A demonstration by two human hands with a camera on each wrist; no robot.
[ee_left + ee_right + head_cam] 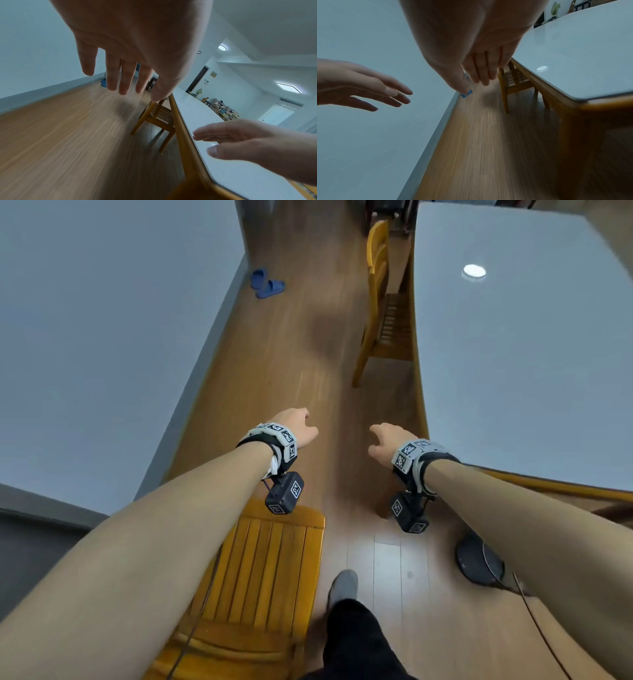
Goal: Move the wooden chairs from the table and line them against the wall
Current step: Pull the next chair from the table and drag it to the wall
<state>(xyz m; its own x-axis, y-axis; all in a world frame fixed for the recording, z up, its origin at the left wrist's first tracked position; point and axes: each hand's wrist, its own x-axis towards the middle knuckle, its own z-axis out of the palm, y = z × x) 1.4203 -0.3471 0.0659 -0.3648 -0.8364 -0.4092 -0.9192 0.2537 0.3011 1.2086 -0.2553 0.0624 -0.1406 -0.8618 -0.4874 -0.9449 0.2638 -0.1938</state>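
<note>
While both arms reach forward over the floor [281, 364], neither hand holds anything. Left hand [295, 426]: fingers [112, 75] straight and spread, empty. Right hand [386, 441]: fingers [485, 70] loosely hanging, close together, empty. The hands are near each other, apart, not touching. One wooden chair [270, 570] sits below and behind the left hand, on the wall [102, 337] side; whether it touches the wall can't be told. Second wooden chair [380, 302] is well ahead of the right hand, seat tucked under the table [513, 354], backrest out toward the floor. Table edge runs just beside the right hand's outer side. Blue slippers [267, 284] far ahead of the left hand, by the wall. Dark round object [479, 563] on the floor behind the right wrist. Person's foot [342, 585] behind, between the hands.
</note>
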